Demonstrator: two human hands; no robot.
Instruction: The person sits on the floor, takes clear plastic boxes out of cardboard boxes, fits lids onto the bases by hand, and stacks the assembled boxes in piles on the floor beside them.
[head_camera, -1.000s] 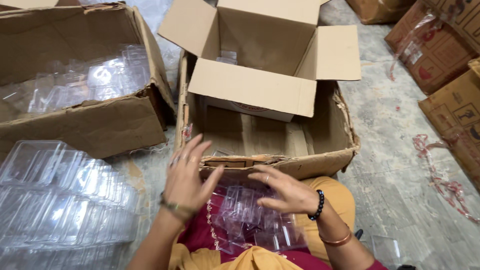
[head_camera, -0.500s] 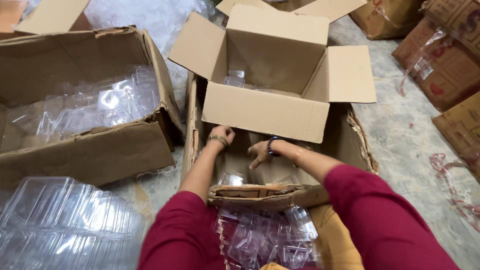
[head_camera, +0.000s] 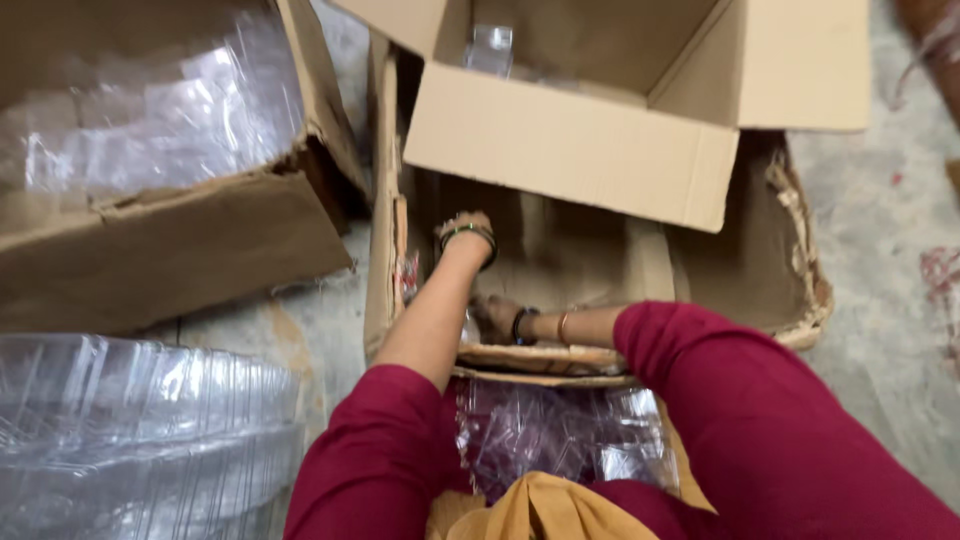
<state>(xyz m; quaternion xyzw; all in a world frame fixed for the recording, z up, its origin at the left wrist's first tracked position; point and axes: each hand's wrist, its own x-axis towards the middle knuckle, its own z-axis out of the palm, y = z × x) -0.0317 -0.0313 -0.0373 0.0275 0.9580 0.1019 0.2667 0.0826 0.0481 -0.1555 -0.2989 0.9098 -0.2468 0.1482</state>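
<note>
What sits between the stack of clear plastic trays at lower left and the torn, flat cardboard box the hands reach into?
Head view: only bare floor lies between the stack and the box.

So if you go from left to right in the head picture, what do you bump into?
Stack of clear trays → left arm → right sleeve → torn box edge → bare floor.

Both hands are reaching into a torn carton (head_camera: 790, 270) of matt, rough brown cardboard with fraying edges. Glossy clear plastic containers (head_camera: 140, 440) are glinting beside it, and the sleeves (head_camera: 780, 430) are looking like soft matt maroon cloth.
</note>
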